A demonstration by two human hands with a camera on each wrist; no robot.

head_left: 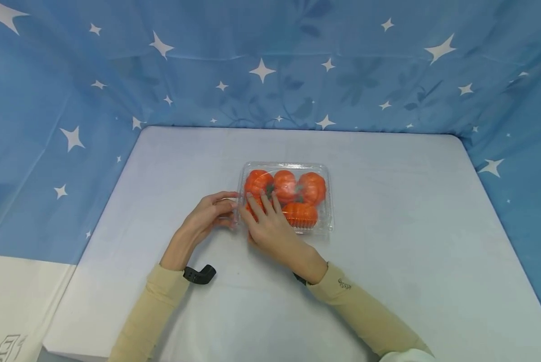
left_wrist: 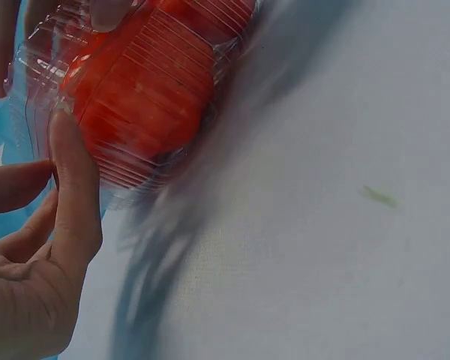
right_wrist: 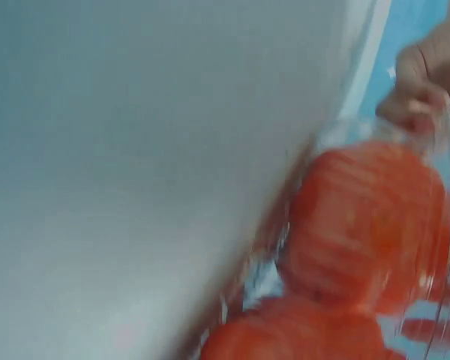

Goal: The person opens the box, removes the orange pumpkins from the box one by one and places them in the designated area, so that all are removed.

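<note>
A clear plastic clamshell box [head_left: 326, 221] lies on the white table with its lid over several orange-red, ribbed, pumpkin-shaped pieces [head_left: 312, 188]. Bits of green show between them. At the box's left edge my left hand [head_left: 211, 213] pinches the rim between thumb and fingers; the left wrist view has the thumb [left_wrist: 73, 187] right on the clear edge. My right hand [head_left: 272, 229] rests over the lid's front left part, fingers spread and mostly straight, hiding one orange piece [head_left: 253, 205] in part. The right wrist view is blurred, with the orange pieces [right_wrist: 367, 225] close by.
The white table [head_left: 410, 226] extends on all sides of the box. Behind and beside it hangs a blue cloth [head_left: 297, 95] with white stars. A black wrist strap [head_left: 200, 275] sits at the left sleeve's cuff. A pale cloth [head_left: 17, 296] lies at the lower left.
</note>
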